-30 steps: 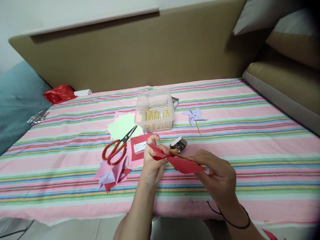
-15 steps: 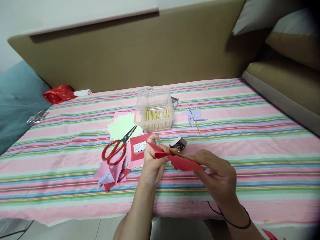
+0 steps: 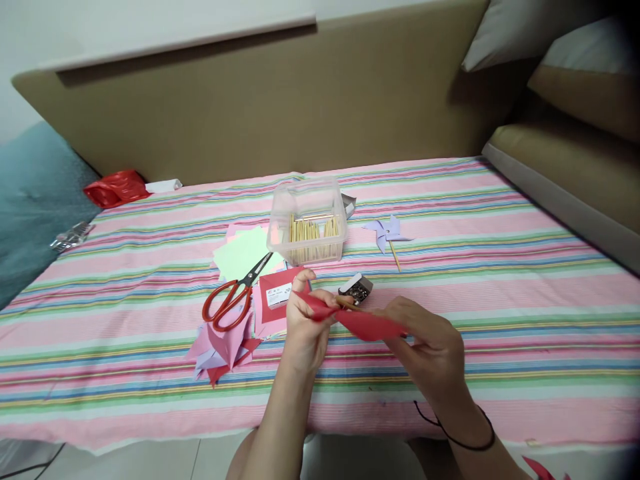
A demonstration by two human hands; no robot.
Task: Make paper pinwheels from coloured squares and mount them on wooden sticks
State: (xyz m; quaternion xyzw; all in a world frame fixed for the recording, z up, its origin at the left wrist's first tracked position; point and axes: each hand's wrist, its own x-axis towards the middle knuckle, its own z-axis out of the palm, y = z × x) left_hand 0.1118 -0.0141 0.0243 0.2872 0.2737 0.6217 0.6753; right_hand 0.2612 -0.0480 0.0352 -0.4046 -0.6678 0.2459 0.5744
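Note:
Between my hands is a red paper pinwheel, raised above the striped cloth. My left hand pinches its middle and left side, fingers closed. A thin wooden stick runs behind the red paper, partly covered by it. My right hand is closed at the right side of the paper, where the stick's far end is hidden. Just beyond my hands lies a small open box of metal pins. A finished lilac pinwheel on a stick lies farther back.
A clear plastic box holds several wooden sticks. Red-handled scissors rest across coloured paper sheets, near folded paper pieces. At the far left are a red plastic bag and a clear packet. A sofa back stands behind.
My right hand has shifted slightly left and the red paper has turned a little, its folds facing differently. My left hand stays nearly in place.

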